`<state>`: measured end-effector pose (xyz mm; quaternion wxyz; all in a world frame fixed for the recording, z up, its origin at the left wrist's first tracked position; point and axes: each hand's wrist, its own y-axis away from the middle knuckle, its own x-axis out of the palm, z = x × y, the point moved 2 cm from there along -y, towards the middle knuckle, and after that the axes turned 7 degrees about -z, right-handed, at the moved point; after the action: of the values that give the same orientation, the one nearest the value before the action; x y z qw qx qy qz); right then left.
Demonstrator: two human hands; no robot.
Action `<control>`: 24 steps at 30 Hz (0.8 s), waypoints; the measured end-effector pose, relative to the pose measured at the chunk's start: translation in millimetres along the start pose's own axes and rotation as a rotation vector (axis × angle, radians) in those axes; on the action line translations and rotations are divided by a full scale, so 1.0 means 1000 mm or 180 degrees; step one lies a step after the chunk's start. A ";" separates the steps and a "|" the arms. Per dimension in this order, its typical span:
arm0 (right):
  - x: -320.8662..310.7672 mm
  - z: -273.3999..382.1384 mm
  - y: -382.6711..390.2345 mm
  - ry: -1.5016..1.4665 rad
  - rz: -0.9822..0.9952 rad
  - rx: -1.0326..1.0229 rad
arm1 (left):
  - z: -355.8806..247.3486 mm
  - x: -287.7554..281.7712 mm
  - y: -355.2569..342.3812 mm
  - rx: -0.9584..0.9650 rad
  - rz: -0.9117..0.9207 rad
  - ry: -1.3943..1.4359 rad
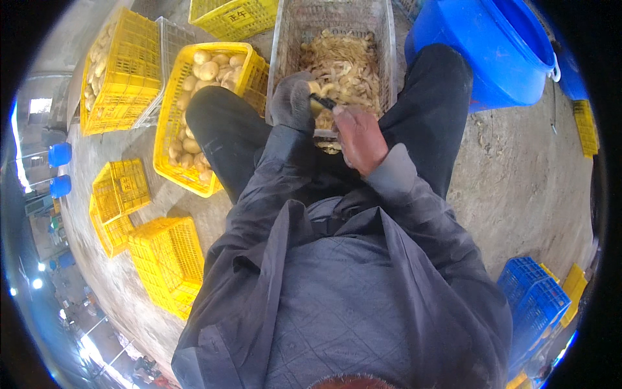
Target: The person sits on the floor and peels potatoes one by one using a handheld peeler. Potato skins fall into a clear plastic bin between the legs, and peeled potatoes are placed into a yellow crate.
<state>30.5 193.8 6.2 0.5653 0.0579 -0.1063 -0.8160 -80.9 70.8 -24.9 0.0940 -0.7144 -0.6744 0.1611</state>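
Note:
My left hand (291,104), in a grey glove, is closed around a pale potato (315,87), most of which the fingers hide. In my bare right hand (360,139) is a black-handled peeler (322,102), its head held against the potato. Both hands are between my knees, over the near end of a long grey crate (392,65). A heap of pale peelings (343,68) lies in that crate. By my left knee, unpeeled-looking potatoes (207,70) fill a yellow crate (162,146).
Another filled yellow crate (133,71) stands at far left. A large blue tub (479,52) is beyond my right knee. Several yellow crates (168,262) sit on the floor at left. Blue crates (534,295) are stacked at lower right.

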 end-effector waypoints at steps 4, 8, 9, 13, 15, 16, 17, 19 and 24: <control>0.004 0.001 0.013 -0.0412 0.0143 0.0188 | -0.005 -0.009 -0.017 -0.0615 -0.0265 0.0163; -0.004 0.010 0.005 -0.1302 -0.0226 0.1288 | -0.006 -0.006 -0.014 -0.1841 -0.0547 0.1534; -0.003 0.012 0.002 -0.1371 -0.0215 0.1334 | -0.008 -0.005 -0.012 -0.1853 -0.0528 0.1687; 0.007 0.010 -0.013 -0.1435 -0.0264 0.1271 | -0.011 -0.001 -0.012 -0.2098 -0.0493 0.2097; 0.015 0.006 -0.018 -0.1422 -0.0282 0.1317 | -0.011 0.001 -0.013 -0.2068 -0.0388 0.2215; 0.020 0.004 -0.020 -0.1382 -0.0277 0.1363 | -0.011 0.002 -0.013 -0.2053 -0.0338 0.2273; 0.023 0.001 -0.021 -0.1341 -0.0272 0.1408 | -0.004 0.004 -0.011 -0.2097 -0.0214 0.2350; 0.027 -0.001 -0.017 -0.1149 -0.0202 0.1155 | 0.008 0.005 -0.007 -0.2178 0.0015 0.2495; 0.018 -0.003 -0.001 -0.0791 0.0128 0.1036 | 0.024 -0.003 -0.009 -0.1726 -0.0006 0.1981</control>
<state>24.1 177.0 4.0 0.5472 0.0452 -0.3069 -0.7774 -98.5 66.0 -43.7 0.1019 -0.7273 -0.6325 -0.2462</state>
